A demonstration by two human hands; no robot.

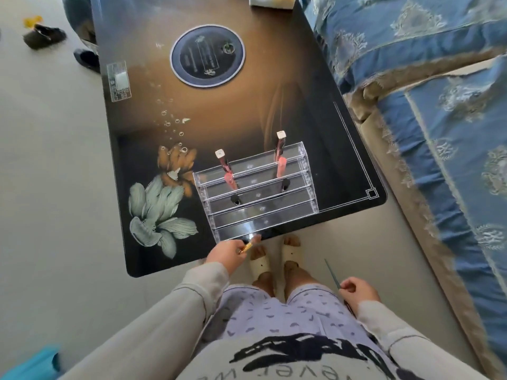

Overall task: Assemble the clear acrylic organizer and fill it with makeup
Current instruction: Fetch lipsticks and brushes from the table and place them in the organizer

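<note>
The clear acrylic organizer (260,196), a stepped rack with several tiers, stands on the near right part of the dark table (153,242). Two pink lip gloss tubes stand in it: one on the left (226,171), one on the right (280,156). My left hand (226,253) is just in front of the organizer's lowest tier and pinches a small gold-handled makeup item (247,246) whose tip points at that tier. My right hand (358,292) is low over my right thigh, away from the table, holding a thin dark stick-like item (332,272) that points up and left.
A round dark disc (207,55) is set in the table's far middle. A clear control panel (118,80) lies at the far left edge. A blue patterned bedcover (439,105) runs along the right. Shoes (44,35) lie on the floor at top left. My sandalled feet (274,259) are under the table's near edge.
</note>
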